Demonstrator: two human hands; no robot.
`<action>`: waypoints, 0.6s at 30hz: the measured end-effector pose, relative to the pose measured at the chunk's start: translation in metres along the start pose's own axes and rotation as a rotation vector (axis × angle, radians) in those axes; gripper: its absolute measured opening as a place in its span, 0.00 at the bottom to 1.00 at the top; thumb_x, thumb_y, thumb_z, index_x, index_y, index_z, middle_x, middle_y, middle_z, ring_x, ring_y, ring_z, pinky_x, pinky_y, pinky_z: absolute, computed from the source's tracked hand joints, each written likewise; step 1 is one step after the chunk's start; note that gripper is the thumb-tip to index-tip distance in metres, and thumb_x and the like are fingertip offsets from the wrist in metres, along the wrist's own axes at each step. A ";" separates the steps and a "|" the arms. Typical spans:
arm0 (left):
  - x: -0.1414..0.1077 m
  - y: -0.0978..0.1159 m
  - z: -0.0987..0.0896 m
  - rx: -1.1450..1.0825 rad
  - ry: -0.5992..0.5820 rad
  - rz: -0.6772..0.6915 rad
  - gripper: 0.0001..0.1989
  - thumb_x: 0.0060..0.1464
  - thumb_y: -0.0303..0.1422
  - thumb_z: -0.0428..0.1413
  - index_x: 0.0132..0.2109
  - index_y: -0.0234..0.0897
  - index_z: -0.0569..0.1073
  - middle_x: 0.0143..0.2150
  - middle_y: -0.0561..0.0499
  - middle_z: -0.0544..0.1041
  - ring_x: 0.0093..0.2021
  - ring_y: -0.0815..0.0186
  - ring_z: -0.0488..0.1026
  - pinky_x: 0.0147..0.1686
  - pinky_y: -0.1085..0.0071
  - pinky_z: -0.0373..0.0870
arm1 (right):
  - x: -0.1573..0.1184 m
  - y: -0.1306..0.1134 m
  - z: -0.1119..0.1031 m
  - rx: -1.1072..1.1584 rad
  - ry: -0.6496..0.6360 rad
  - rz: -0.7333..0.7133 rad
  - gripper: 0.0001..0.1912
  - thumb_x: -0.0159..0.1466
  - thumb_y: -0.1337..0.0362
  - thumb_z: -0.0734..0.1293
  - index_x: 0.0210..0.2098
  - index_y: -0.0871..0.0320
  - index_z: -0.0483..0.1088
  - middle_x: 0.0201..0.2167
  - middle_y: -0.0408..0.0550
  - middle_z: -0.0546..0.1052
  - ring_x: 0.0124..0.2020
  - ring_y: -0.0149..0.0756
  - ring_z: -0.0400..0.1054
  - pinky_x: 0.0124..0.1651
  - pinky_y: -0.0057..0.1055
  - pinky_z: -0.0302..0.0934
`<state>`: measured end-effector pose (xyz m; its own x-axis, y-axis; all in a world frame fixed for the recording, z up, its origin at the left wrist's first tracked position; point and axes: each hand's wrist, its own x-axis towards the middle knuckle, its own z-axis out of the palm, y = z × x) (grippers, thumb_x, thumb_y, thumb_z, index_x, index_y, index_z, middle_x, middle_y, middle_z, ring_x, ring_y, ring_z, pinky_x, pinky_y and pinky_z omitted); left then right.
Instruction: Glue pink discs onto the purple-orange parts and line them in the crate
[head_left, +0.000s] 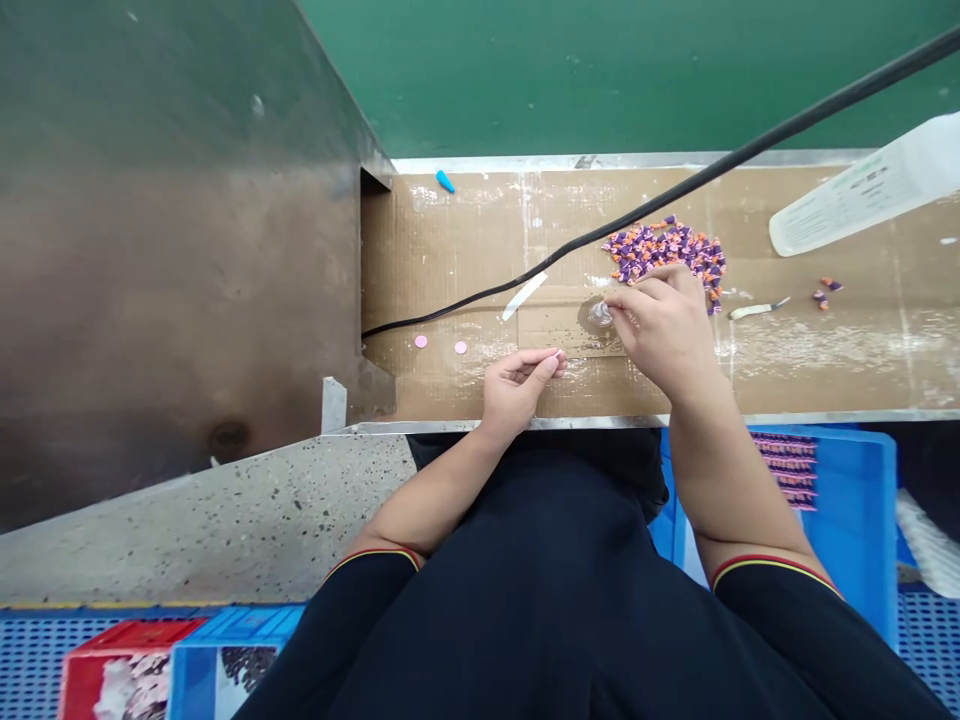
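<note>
Along the cardboard-lined bench [450, 250], the person's right hand [660, 335] is closed, its thumb and fingertips pinching a small clear round piece [600, 315] just above a shallow round mark on the cardboard. The left hand [517, 385] is curled, with its fingertips [555, 362] drawn together on what may be a tiny pale pink piece, too small to tell for sure. Two flat pink discs [421, 341] lie on the bench to the left of that hand.

Most of the purple-and-orange pieces sit in a loose heap [664, 252] just beyond the right hand, and only a small cluster of similar pieces [823, 292] lies apart from it. Between these is a white-handled craft knife [752, 311]. A white plastic bottle [862, 185] lies at the far right of the bench, and a black cable [600, 235] crosses above it all.

Below the bench on the right, a blue plastic crate [847, 500] holds rows of purple-and-pink strips [787, 470]. Lower left, a red crate [127, 640] and a blue crate [225, 625] sit side by side; their contents are unclear.
</note>
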<state>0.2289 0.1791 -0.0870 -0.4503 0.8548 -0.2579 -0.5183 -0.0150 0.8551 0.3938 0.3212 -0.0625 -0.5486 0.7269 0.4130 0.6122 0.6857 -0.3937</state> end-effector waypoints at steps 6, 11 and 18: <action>0.000 0.003 0.000 -0.032 -0.006 -0.028 0.23 0.41 0.54 0.80 0.36 0.42 0.89 0.36 0.46 0.89 0.35 0.64 0.87 0.40 0.67 0.87 | 0.000 0.002 -0.005 -0.011 0.000 0.012 0.08 0.73 0.65 0.69 0.41 0.50 0.82 0.37 0.51 0.82 0.53 0.55 0.72 0.63 0.61 0.66; 0.002 0.007 0.001 -0.082 0.003 -0.069 0.23 0.38 0.53 0.81 0.34 0.41 0.88 0.35 0.46 0.88 0.33 0.65 0.85 0.39 0.69 0.86 | -0.014 -0.026 -0.008 0.180 0.147 0.078 0.06 0.75 0.61 0.70 0.44 0.51 0.82 0.41 0.50 0.85 0.46 0.47 0.78 0.53 0.50 0.74; 0.006 0.011 -0.003 -0.086 0.022 -0.127 0.25 0.33 0.53 0.82 0.29 0.41 0.86 0.32 0.48 0.87 0.32 0.66 0.84 0.37 0.71 0.85 | -0.058 -0.094 0.034 0.604 0.341 0.207 0.06 0.75 0.60 0.71 0.46 0.50 0.83 0.40 0.50 0.87 0.39 0.42 0.82 0.42 0.42 0.79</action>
<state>0.2177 0.1826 -0.0804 -0.3924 0.8410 -0.3725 -0.6320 0.0477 0.7735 0.3486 0.2158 -0.0770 -0.1871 0.8598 0.4752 0.2086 0.5075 -0.8360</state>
